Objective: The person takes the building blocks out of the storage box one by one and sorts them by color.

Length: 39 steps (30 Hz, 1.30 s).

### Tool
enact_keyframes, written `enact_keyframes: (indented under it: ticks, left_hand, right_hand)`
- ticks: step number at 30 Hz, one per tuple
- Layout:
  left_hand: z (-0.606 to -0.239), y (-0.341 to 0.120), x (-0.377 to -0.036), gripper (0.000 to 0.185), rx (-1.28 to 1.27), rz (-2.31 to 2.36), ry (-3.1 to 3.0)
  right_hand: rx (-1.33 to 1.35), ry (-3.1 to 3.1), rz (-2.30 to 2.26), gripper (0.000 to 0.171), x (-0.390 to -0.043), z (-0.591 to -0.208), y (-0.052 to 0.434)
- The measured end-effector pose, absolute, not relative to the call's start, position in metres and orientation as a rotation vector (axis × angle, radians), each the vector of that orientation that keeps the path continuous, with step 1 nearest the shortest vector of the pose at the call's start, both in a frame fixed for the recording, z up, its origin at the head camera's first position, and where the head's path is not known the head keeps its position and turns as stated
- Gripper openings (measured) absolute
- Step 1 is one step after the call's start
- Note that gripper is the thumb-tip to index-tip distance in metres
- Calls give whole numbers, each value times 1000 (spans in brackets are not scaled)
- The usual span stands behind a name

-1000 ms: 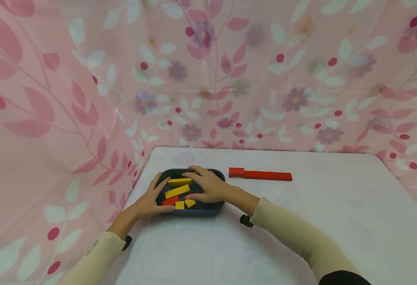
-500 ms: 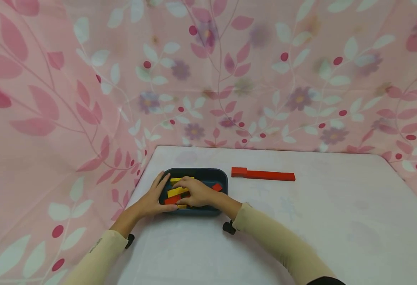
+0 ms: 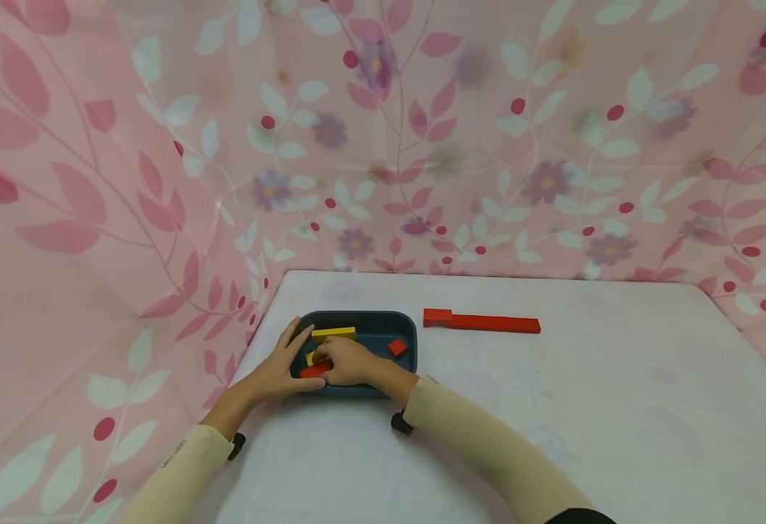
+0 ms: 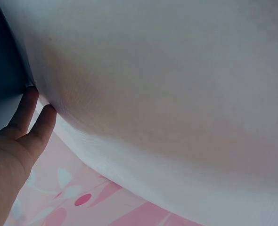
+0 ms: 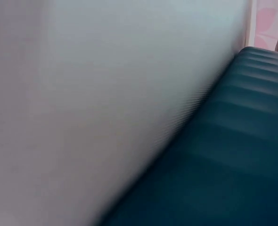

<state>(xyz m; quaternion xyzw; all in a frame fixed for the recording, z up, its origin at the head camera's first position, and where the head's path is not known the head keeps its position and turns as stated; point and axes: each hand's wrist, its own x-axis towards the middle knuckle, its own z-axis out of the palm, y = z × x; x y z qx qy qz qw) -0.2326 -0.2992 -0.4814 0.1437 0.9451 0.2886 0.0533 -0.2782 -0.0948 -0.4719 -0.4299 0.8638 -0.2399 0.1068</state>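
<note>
A dark blue tray (image 3: 392,314) with rounded corners stands at the left of the table, holding red and yellow blocks. My left hand (image 3: 276,372) rests around its left end, fingers spread along the rim and thumb along the front edge. In the left wrist view, two fairly straight fingers (image 4: 41,127) touch its outer side. Inside the tray, my right hand (image 3: 350,362) curls its fingers onto a yellow block (image 3: 310,359), which it mostly hides. A red block (image 3: 315,370) lies just below the fingertips. Behind the hand is a long yellow block (image 3: 334,335).
A small red block (image 3: 397,347) lies alone in the tray's right half. On the white table (image 3: 618,407), right of the tray, a long red bar (image 3: 497,323) lies with a red block (image 3: 438,317) at its left end. Pink floral cloth (image 3: 422,145) hangs behind and at the left.
My right hand has moved left and toward me inside the tray, its fingers curling over the yellow block. The small red block at the right has come into view. My left hand stays put.
</note>
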Motion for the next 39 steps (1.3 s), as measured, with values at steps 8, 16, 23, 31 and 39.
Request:
enact_keyframes:
  ticks: [8, 16, 23, 31, 39]
  left_hand:
    - [-480, -299, -232, 109, 444, 875, 2876]
    - [-477, -299, -233, 110, 428, 868, 2878]
    - [-479, -299, -233, 109, 435, 887, 2859]
    - [-480, -300, -232, 111, 416, 897, 2845]
    - [-480, -300, -233, 110, 420, 888, 2851]
  right_hand:
    - [-1273, 2611, -587, 38, -281, -478, -111]
    - [-1312, 2667, -457, 34, -281, -476, -114]
    - [-1300, 2667, -476, 31, -280, -479, -111]
    - [-1259, 2644, -622, 36, -283, -482, -110]
    - [-1259, 2655, -551, 40, -284, -482, -112]
